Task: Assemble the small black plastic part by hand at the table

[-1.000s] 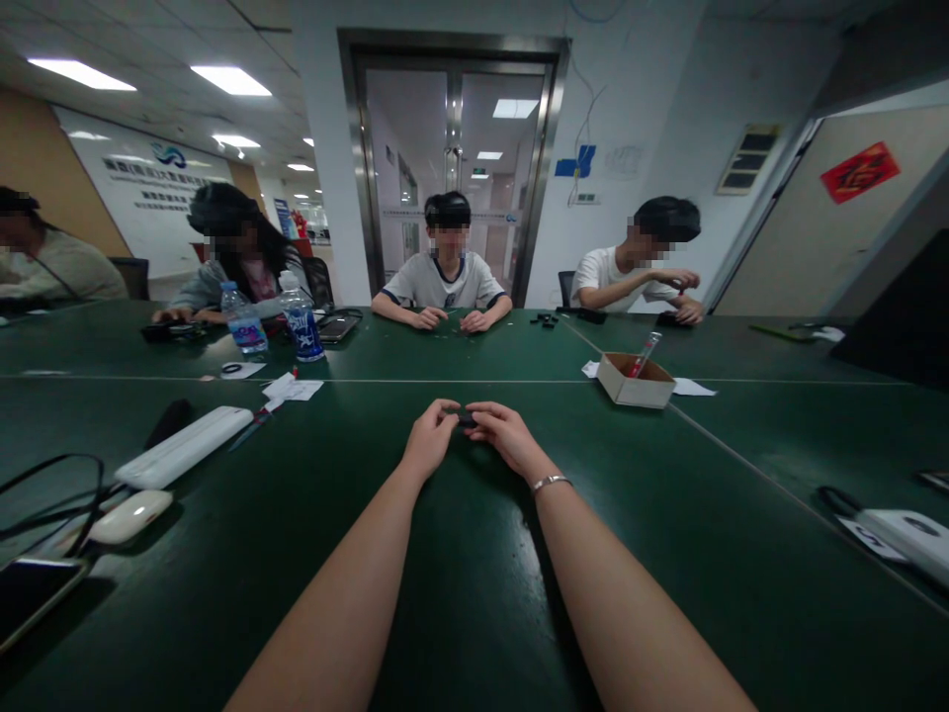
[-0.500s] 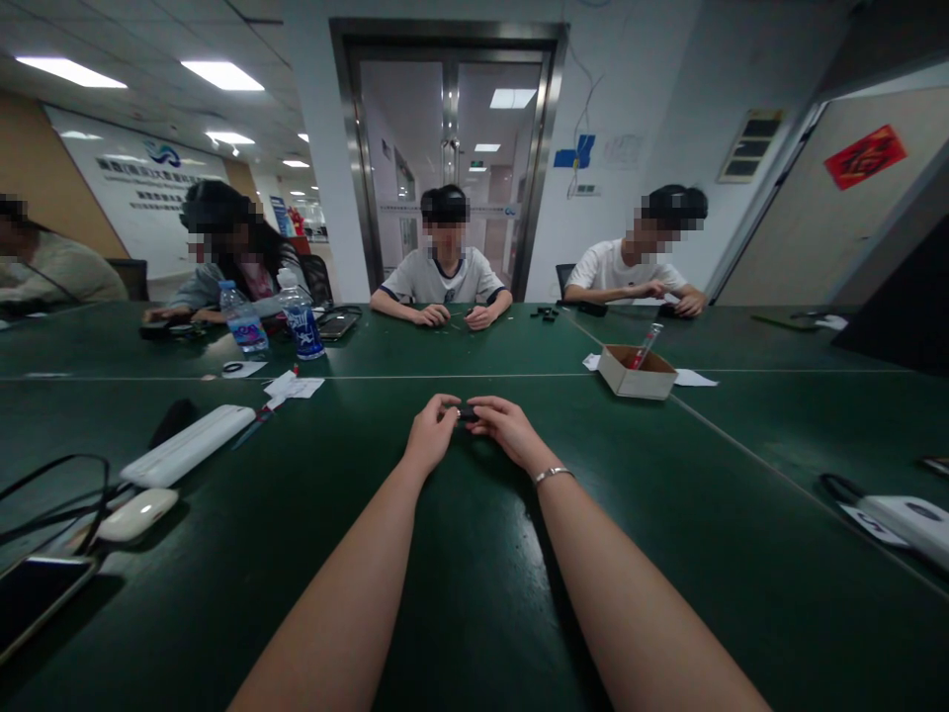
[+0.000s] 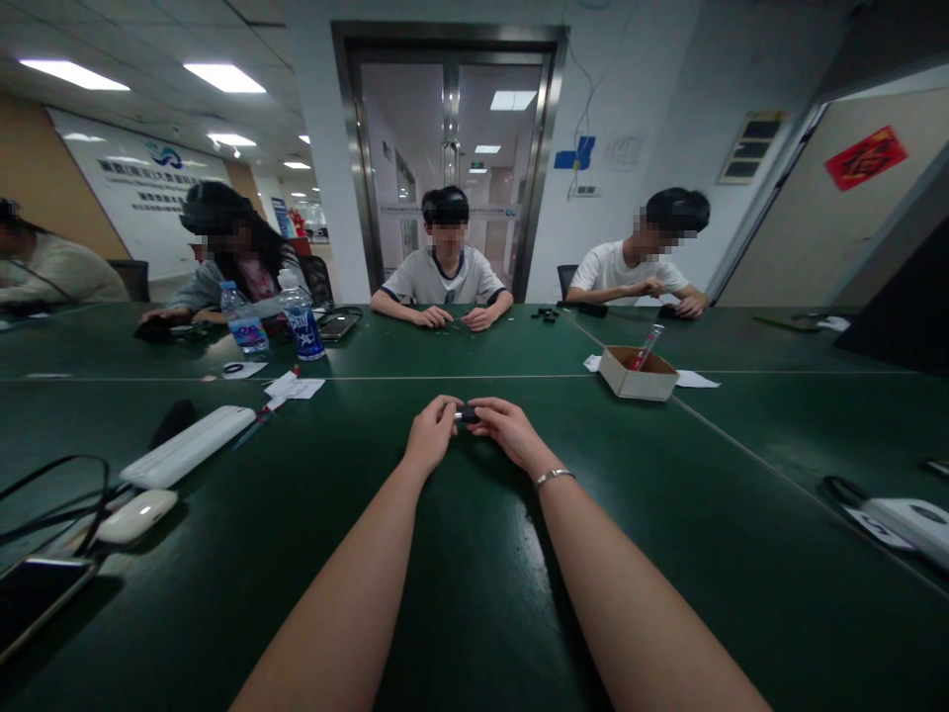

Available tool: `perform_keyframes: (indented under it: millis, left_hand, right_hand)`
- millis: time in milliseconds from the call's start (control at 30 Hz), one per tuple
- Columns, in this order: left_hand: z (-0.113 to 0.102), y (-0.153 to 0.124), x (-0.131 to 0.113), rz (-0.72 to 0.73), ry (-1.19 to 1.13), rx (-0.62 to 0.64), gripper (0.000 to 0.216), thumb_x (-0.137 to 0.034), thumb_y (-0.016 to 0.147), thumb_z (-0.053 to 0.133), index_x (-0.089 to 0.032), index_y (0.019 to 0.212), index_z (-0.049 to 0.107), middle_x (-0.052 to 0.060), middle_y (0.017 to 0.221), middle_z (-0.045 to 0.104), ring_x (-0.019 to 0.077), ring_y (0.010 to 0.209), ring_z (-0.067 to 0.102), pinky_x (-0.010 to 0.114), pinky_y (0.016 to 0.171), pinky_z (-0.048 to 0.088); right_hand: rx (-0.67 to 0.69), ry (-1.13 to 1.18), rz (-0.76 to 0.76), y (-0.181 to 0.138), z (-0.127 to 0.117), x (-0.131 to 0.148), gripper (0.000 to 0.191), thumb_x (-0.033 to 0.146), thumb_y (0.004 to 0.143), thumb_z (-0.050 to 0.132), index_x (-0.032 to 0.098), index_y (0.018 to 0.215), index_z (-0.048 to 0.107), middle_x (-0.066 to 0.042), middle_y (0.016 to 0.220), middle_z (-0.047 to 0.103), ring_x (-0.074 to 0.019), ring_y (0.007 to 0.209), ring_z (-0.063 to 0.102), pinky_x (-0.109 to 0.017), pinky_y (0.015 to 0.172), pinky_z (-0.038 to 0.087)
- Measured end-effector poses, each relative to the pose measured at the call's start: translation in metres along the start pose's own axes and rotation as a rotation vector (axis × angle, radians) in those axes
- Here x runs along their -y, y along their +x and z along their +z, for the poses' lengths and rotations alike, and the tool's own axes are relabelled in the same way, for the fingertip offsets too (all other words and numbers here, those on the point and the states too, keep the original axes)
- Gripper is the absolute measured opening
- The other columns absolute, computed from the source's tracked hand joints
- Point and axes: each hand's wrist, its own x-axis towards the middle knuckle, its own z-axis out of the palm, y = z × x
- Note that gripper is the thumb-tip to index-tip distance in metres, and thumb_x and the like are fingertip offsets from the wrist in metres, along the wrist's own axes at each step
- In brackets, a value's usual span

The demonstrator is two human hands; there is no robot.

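Between my two hands, just above the green table (image 3: 474,554), is a small black stick-like piece with a silvery end (image 3: 467,415). It looks like a USB stick, but it is too small to be sure. My right hand (image 3: 506,423) pinches its dark right part between thumb and fingers, which partly cover it. On the other side, my left hand (image 3: 432,433) has thumb and fingertips closed at the silvery end. A silver bracelet (image 3: 555,478) circles my right wrist.
Left of my arms lie a white power strip-like bar (image 3: 189,447), a pale oval case (image 3: 138,516) and a phone (image 3: 41,603). Two bottles (image 3: 302,316) stand farther back. A small open box (image 3: 638,376) holds a red-marked tube. Several people sit opposite, one facing me (image 3: 445,272).
More of the silvery end shows between my hands than before. My left fingertips have shifted very slightly left, while my right hand has hardly moved.
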Motion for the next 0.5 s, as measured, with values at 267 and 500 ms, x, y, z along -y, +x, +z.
perform_keyframes:
  millis: [267, 500]
  left_hand:
    - [0.0001, -0.0004, -0.0011, -0.011, 0.0, -0.014, 0.026, -0.03, 0.084, 0.051, -0.022, 0.105, 0.064, 0.002, 0.087, 0.063, 0.0133, 0.067, 0.055, 0.025, 0.063, 0.042]
    - [-0.0001, -0.0014, 0.0001, 0.009, 0.041, -0.011, 0.028, -0.04, 0.092, 0.043, -0.022, 0.102, 0.063, -0.001, 0.067, 0.057, 0.0142, 0.063, 0.055, 0.025, 0.059, 0.039]
  right_hand:
    - [-0.003, -0.004, 0.017, 0.0002, 0.001, 0.0011, 0.012, 0.01, 0.08, 0.07, 0.014, 0.092, 0.072, -0.006, 0.08, 0.072, -0.0128, 0.064, 0.069, -0.018, 0.058, 0.057]
    - [0.001, -0.01, 0.021, -0.0001, 0.0011, 0.0015, 0.014, 0.008, 0.08, 0.068, 0.014, 0.091, 0.072, -0.006, 0.082, 0.072, -0.0134, 0.067, 0.069, -0.018, 0.058, 0.057]
